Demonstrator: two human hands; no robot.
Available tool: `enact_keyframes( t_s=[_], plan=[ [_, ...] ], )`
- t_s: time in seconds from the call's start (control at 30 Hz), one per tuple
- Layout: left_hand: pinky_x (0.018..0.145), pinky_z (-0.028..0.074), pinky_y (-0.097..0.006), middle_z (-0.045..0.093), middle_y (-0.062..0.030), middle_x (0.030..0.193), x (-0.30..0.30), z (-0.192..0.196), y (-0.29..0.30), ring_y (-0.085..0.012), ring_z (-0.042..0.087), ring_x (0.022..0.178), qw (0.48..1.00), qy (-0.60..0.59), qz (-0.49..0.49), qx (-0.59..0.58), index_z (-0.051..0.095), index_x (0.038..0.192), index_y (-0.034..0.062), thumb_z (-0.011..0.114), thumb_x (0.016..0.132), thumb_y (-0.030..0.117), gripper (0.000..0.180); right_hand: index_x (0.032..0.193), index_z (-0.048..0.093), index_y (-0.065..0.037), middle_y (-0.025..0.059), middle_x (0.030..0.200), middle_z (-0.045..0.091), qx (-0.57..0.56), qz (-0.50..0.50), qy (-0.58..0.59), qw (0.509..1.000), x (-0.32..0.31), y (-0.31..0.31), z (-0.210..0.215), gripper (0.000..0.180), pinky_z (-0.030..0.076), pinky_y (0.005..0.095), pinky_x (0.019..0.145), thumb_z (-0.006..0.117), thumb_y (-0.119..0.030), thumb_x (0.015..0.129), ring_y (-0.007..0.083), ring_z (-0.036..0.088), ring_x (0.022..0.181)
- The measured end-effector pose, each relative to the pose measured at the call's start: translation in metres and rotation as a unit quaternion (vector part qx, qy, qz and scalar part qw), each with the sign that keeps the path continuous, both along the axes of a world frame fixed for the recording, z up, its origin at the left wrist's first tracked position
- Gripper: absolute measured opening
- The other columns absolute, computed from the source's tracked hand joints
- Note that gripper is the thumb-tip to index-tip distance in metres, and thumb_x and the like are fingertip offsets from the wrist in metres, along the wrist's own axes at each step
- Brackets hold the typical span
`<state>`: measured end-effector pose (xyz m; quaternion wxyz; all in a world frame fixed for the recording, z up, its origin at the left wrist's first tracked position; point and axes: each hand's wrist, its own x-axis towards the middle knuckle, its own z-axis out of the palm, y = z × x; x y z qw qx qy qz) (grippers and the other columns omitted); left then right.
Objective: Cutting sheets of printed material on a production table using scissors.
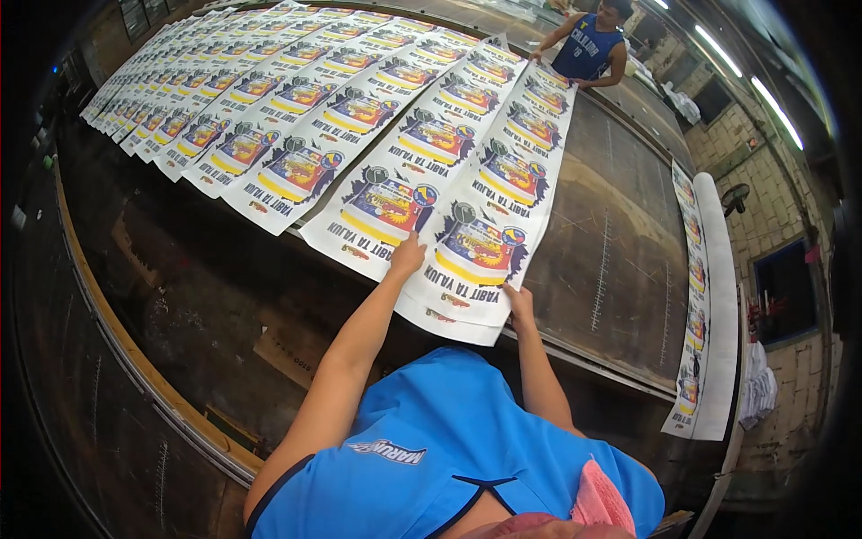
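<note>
A long white printed sheet [464, 286], with repeated yellow, red and purple designs, stretches from me to the far side of the table. My left hand [409, 255] is closed on its left edge, close to the neighbouring printed strip [355, 242]. On the right edge, near the bottom corner, my right hand [519, 304] pinches the same sheet. The near end of the sheet hangs over the table's front edge, with another sheet's end showing just beneath it. At the far end, a co-worker [588, 45] in a blue sleeveless top has both hands at the sheet's corners.
Several overlapping printed strips [260, 90] cover the long table's left part. Its dark scuffed surface [611, 225] shows on the right. Beyond it lies a white roll [718, 296] beside another printed strip [693, 310]. Behind me on the left runs another table's curved edge [135, 359].
</note>
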<state>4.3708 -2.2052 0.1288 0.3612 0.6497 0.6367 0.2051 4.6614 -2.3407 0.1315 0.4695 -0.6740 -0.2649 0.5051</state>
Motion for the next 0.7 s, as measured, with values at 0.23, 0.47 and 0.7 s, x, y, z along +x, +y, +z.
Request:
enact_keyframes(
  t_s=[0.23,0.47,0.7],
  plan=[
    [0.102,0.042,-0.049,0.058,-0.0308,0.125,-0.015,0.052,0.014,-0.0473,0.054,0.121,0.970,-0.190,-0.073,0.134,0.040,0.131,0.0061,0.056,0.094,0.018,0.042,0.109,0.066,0.004,0.0067,0.097,0.071,0.192,-0.010,-0.026,0.981,-0.012,0.005,0.098,0.022,0.052,0.0265,0.071,0.065,-0.014,0.095,0.0112,0.065,0.080],
    [0.110,0.036,-0.045,0.051,-0.0321,0.134,-0.058,0.171,0.030,-0.0439,0.047,0.132,0.959,-0.229,-0.132,0.098,0.033,0.139,0.0089,0.056,0.095,0.013,0.050,0.122,0.055,0.002,0.0090,0.110,0.067,0.273,-0.001,-0.003,0.962,-0.055,0.021,0.163,0.030,0.053,0.0271,0.081,0.064,-0.007,0.095,0.0120,0.064,0.092],
    [0.102,0.042,-0.046,0.058,-0.0273,0.129,-0.149,0.105,0.110,-0.0451,0.054,0.122,0.979,-0.115,0.003,0.167,0.040,0.138,0.0050,0.060,0.093,0.016,0.050,0.136,0.038,0.000,0.0157,0.119,0.063,0.158,0.043,0.041,0.986,-0.111,0.093,0.072,0.057,0.053,0.0324,0.087,0.071,-0.008,0.089,0.0188,0.063,0.104]
  ],
)
